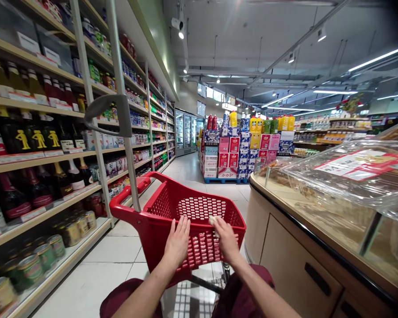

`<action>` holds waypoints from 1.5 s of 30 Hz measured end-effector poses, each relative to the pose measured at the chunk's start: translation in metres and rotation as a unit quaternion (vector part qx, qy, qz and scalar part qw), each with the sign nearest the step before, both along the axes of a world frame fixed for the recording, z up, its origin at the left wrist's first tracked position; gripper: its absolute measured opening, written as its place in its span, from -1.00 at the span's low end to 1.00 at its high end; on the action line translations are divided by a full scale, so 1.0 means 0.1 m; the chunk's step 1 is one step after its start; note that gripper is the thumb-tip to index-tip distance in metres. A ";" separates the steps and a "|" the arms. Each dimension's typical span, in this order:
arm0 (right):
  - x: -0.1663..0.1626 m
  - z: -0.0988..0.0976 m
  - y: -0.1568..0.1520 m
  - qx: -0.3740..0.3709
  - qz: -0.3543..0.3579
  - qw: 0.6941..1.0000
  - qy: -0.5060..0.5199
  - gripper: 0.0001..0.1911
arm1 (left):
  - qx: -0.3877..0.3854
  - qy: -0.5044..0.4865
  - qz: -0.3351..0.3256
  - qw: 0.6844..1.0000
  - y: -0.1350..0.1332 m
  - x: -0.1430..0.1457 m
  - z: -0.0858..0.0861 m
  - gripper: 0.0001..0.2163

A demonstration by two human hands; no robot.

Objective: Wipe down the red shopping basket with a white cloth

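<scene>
A red plastic shopping basket cart (199,260) with a perforated wall stands right in front of me. My left hand (179,238) rests on its near side by the rim, fingers stretched out and holding nothing. At the same rim, farther right, my right hand (226,236) is closed on a small crumpled whitish cloth or tissue (212,219). The inner mesh of the basket shows above my hands; its floor is mostly hidden. A grey metal pole (126,132) with a dark grey looped handle (109,115) rises from the cart's left end.
Shelves (63,163) of bottles and cans line the left side. To the right is a wooden counter (295,260) with clear plastic food boxes (348,172) on top. A stacked drinks display (228,154) stands ahead on a blue pallet, with glass-door fridges (185,128) farther back.
</scene>
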State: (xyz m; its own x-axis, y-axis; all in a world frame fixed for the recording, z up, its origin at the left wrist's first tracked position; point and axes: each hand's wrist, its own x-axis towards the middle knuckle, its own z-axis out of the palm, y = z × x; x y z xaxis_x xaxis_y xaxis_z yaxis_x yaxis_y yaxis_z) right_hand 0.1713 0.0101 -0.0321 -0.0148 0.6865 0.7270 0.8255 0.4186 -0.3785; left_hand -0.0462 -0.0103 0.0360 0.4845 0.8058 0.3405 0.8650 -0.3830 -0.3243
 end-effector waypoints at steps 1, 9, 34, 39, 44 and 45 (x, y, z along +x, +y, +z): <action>0.14 -0.03 -0.01 -0.016 -0.037 0.999 0.011 -0.46 | -0.004 -0.001 -0.004 1.000 -0.01 0.00 0.01 -0.46; 0.06 -0.03 -0.06 0.011 0.004 1.000 -0.015 -0.39 | -0.004 -0.008 0.001 1.000 -0.03 0.01 0.03 -0.46; 0.18 -0.16 -0.12 0.018 -0.039 0.999 0.019 -0.29 | -0.015 0.001 0.006 1.000 -0.10 -0.07 -0.01 -0.45; 0.02 -0.09 -0.12 0.013 -0.094 0.995 0.044 -0.27 | 0.005 -0.007 -0.010 1.000 -0.14 0.01 -0.15 -0.42; -0.11 -0.02 -0.17 0.021 0.032 0.999 -0.036 -0.27 | 0.024 0.015 -0.028 0.999 -0.14 -0.06 -0.15 -0.39; -0.01 -0.04 -0.19 0.017 0.008 1.000 -0.025 -0.27 | 0.023 0.016 -0.031 0.999 -0.14 -0.13 -0.11 -0.38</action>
State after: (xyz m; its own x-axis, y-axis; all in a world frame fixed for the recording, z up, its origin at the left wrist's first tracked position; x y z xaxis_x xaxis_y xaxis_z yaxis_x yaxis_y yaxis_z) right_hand 0.1706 -0.0087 -0.0359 -0.0616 0.6601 0.7486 0.8363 0.4435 -0.3223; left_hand -0.0588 -0.0243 0.0245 0.5444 0.7576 0.3601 0.8287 -0.4194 -0.3706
